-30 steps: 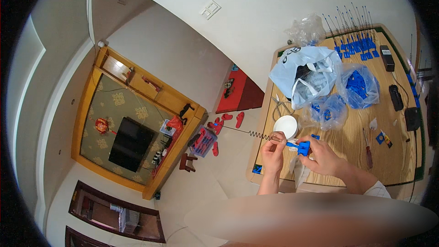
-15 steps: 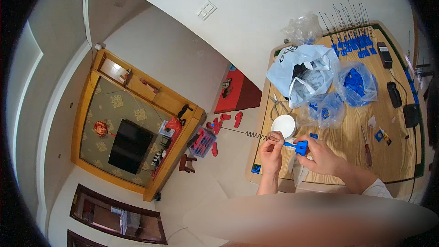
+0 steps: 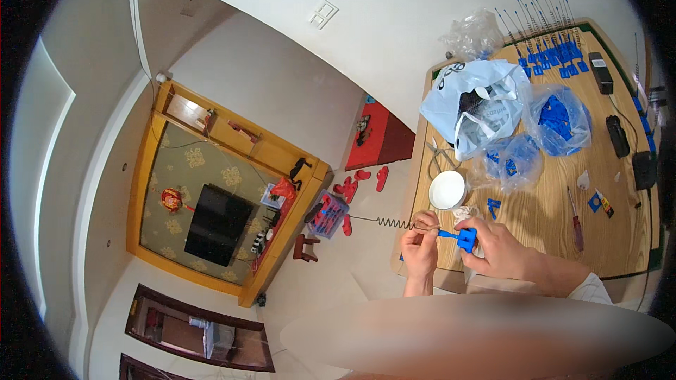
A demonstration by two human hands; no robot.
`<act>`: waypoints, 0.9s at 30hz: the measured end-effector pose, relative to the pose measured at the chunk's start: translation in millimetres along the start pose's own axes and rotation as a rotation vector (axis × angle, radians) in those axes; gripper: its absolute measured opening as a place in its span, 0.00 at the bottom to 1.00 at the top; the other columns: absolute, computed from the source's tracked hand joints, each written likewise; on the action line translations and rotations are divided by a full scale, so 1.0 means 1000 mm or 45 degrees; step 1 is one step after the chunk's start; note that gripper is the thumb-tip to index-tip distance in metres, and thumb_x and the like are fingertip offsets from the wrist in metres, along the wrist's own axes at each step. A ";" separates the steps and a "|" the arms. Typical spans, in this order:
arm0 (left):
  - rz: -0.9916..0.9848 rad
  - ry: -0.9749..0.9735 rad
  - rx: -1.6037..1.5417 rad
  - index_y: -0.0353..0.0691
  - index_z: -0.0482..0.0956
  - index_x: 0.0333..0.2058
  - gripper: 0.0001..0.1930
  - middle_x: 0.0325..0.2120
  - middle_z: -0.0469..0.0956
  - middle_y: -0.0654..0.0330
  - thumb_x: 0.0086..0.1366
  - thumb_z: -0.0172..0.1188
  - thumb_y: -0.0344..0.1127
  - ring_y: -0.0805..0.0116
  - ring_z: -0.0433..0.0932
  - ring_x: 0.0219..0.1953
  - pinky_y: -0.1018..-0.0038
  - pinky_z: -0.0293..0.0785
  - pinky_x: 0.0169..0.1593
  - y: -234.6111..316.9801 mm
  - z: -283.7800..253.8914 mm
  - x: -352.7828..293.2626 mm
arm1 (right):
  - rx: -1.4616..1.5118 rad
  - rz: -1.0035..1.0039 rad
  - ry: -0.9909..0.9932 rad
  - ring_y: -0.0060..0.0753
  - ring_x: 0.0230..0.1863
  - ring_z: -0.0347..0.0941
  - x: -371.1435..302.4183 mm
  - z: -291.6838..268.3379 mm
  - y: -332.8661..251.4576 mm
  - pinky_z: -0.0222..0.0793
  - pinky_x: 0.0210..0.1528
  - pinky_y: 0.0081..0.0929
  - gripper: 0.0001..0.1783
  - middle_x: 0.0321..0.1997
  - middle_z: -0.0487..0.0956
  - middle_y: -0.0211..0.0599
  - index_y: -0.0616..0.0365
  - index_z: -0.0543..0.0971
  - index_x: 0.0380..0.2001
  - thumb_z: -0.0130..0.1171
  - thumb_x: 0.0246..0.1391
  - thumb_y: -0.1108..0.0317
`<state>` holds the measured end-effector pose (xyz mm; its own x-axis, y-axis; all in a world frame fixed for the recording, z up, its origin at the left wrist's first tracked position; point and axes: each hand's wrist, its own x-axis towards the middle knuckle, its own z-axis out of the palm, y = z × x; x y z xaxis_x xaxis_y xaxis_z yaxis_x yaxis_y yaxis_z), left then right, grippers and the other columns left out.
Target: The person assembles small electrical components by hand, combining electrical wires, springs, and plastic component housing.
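Near the table's front edge, my left hand [image 3: 420, 246] pinches a dark wire with a coiled spring section [image 3: 391, 223], whose thin end sticks out to the left past the table. My right hand [image 3: 501, 250] grips a blue plastic piece [image 3: 465, 240] between thumb and fingers. A narrow blue stem runs from this piece toward the wire; the joint is partly hidden by my left fingers. Just beyond my hands sit a white bowl [image 3: 448, 205], a crumpled whitish cloth or tissue [image 3: 462, 215] and a small loose blue part [image 3: 493, 207].
Several blue pieces with upright coiled wires [image 3: 556, 56] stand at the far edge. Plastic bags [image 3: 440, 102], some with blue parts, fill the middle. Scissors [image 3: 438, 162] lie beside the bowl. Rightward are a screwdriver [image 3: 577, 232], a small tube [image 3: 605, 205] and black corded devices [image 3: 644, 170].
The view has shifted slightly, so the scene sits further right. Both hands keep their hold on the wire and the blue piece, and the loose blue part near the bowl shows more fully.
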<state>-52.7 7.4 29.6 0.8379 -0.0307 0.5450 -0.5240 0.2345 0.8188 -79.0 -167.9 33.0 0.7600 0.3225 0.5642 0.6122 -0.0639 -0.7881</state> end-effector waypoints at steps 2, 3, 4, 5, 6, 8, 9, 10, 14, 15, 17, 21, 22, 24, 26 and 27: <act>0.008 -0.018 -0.021 0.36 0.71 0.21 0.05 0.26 0.65 0.62 0.54 0.56 0.27 0.66 0.62 0.34 0.70 0.59 0.39 0.001 0.000 -0.002 | 0.015 0.017 -0.015 0.34 0.24 0.71 -0.001 0.001 -0.001 0.67 0.26 0.28 0.20 0.24 0.70 0.39 0.64 0.65 0.39 0.58 0.42 0.71; 0.004 -0.016 -0.012 0.36 0.71 0.21 0.05 0.26 0.65 0.62 0.54 0.56 0.27 0.66 0.62 0.34 0.70 0.59 0.39 0.002 0.000 -0.002 | 0.025 0.017 -0.016 0.34 0.24 0.71 -0.001 0.001 0.000 0.67 0.26 0.28 0.20 0.24 0.70 0.39 0.64 0.65 0.39 0.58 0.42 0.71; 0.006 -0.001 -0.024 0.36 0.71 0.21 0.05 0.26 0.65 0.62 0.54 0.57 0.28 0.66 0.62 0.34 0.70 0.59 0.38 0.002 0.001 -0.003 | 0.007 0.012 -0.023 0.34 0.23 0.71 -0.002 0.001 0.000 0.67 0.26 0.28 0.19 0.24 0.70 0.40 0.65 0.65 0.38 0.58 0.42 0.71; 0.008 0.013 -0.035 0.36 0.71 0.22 0.05 0.26 0.65 0.62 0.54 0.57 0.28 0.66 0.62 0.33 0.71 0.58 0.38 0.002 0.002 -0.004 | -0.010 0.008 -0.030 0.35 0.23 0.71 -0.002 0.001 0.001 0.67 0.27 0.28 0.19 0.24 0.70 0.40 0.65 0.65 0.38 0.58 0.42 0.70; 0.002 0.013 -0.028 0.36 0.71 0.22 0.05 0.26 0.65 0.62 0.54 0.57 0.28 0.66 0.62 0.33 0.71 0.58 0.38 0.001 0.001 -0.004 | -0.001 0.011 -0.028 0.35 0.23 0.71 -0.003 0.000 0.000 0.67 0.27 0.28 0.19 0.24 0.70 0.40 0.65 0.65 0.38 0.58 0.42 0.70; 0.040 -0.005 -0.028 0.37 0.72 0.23 0.05 0.27 0.65 0.62 0.55 0.57 0.29 0.66 0.61 0.33 0.71 0.58 0.37 0.000 -0.001 -0.005 | 0.022 0.046 -0.058 0.36 0.24 0.71 -0.003 0.001 -0.001 0.67 0.27 0.30 0.19 0.24 0.71 0.41 0.65 0.65 0.38 0.57 0.43 0.70; 0.035 -0.004 -0.018 0.37 0.72 0.23 0.05 0.27 0.65 0.62 0.55 0.57 0.29 0.66 0.61 0.33 0.71 0.58 0.37 0.001 -0.001 -0.006 | 0.033 0.046 -0.058 0.36 0.24 0.71 -0.003 0.001 -0.001 0.67 0.27 0.30 0.19 0.24 0.71 0.41 0.65 0.65 0.38 0.57 0.43 0.70; 0.028 0.008 -0.020 0.37 0.71 0.23 0.05 0.27 0.65 0.63 0.55 0.57 0.29 0.66 0.61 0.33 0.71 0.57 0.37 0.001 -0.001 -0.007 | 0.042 0.038 -0.064 0.38 0.25 0.72 -0.003 0.001 -0.001 0.68 0.28 0.31 0.20 0.26 0.71 0.42 0.66 0.65 0.38 0.58 0.42 0.69; 0.029 0.029 0.001 0.38 0.70 0.21 0.07 0.25 0.65 0.63 0.55 0.58 0.31 0.68 0.60 0.32 0.71 0.57 0.36 0.001 -0.002 -0.011 | 0.038 -0.032 -0.038 0.44 0.28 0.72 -0.005 0.004 0.001 0.68 0.30 0.34 0.20 0.29 0.72 0.46 0.66 0.65 0.38 0.58 0.41 0.69; 0.024 0.032 0.006 0.38 0.70 0.21 0.07 0.25 0.65 0.63 0.55 0.58 0.31 0.68 0.60 0.32 0.71 0.57 0.36 0.001 -0.003 -0.012 | 0.045 -0.028 -0.040 0.44 0.28 0.72 -0.005 0.004 0.000 0.68 0.30 0.34 0.20 0.29 0.72 0.46 0.66 0.65 0.38 0.58 0.41 0.69; 0.040 0.035 0.028 0.39 0.69 0.21 0.09 0.24 0.64 0.63 0.55 0.58 0.33 0.68 0.60 0.31 0.72 0.56 0.36 0.002 -0.004 -0.013 | 0.023 -0.046 -0.047 0.47 0.29 0.72 -0.004 0.004 -0.001 0.68 0.31 0.35 0.20 0.30 0.72 0.47 0.66 0.65 0.38 0.58 0.41 0.70; 0.034 0.057 0.018 0.39 0.69 0.21 0.08 0.24 0.64 0.63 0.55 0.58 0.34 0.69 0.60 0.31 0.72 0.56 0.36 0.006 -0.001 -0.015 | 0.008 -0.095 -0.018 0.47 0.30 0.72 -0.004 0.005 -0.002 0.68 0.32 0.35 0.20 0.30 0.72 0.47 0.65 0.65 0.38 0.58 0.41 0.70; 0.033 0.049 0.025 0.40 0.69 0.21 0.09 0.24 0.64 0.64 0.55 0.58 0.34 0.69 0.60 0.31 0.72 0.56 0.36 0.007 0.000 -0.015 | -0.005 -0.096 -0.019 0.47 0.30 0.72 -0.004 0.005 -0.001 0.68 0.33 0.34 0.21 0.30 0.72 0.47 0.65 0.65 0.38 0.58 0.40 0.70; 0.028 0.041 0.029 0.40 0.69 0.21 0.09 0.24 0.64 0.64 0.55 0.58 0.34 0.69 0.60 0.31 0.72 0.56 0.35 0.005 -0.001 -0.015 | -0.020 -0.093 -0.020 0.47 0.31 0.72 -0.004 0.005 0.000 0.68 0.33 0.34 0.21 0.30 0.72 0.47 0.65 0.65 0.38 0.58 0.40 0.70; 0.035 0.022 -0.079 0.33 0.69 0.21 0.04 0.25 0.64 0.61 0.52 0.54 0.24 0.66 0.61 0.33 0.71 0.57 0.38 0.003 -0.006 -0.017 | -0.008 -0.101 -0.018 0.48 0.32 0.72 -0.004 0.005 -0.001 0.68 0.33 0.34 0.21 0.31 0.72 0.47 0.66 0.65 0.38 0.59 0.40 0.69; 0.036 0.021 -0.081 0.33 0.69 0.21 0.04 0.25 0.64 0.61 0.52 0.54 0.24 0.66 0.61 0.33 0.71 0.57 0.38 0.003 -0.006 -0.017 | -0.010 -0.101 -0.016 0.48 0.32 0.72 -0.004 0.005 -0.001 0.68 0.33 0.34 0.21 0.31 0.72 0.47 0.66 0.65 0.38 0.59 0.40 0.69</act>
<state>-67.6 15.0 22.0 0.8255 -0.0076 0.5644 -0.5372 0.2961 0.7898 -83.7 -164.6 30.7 0.7061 0.3390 0.6217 0.6723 -0.0452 -0.7389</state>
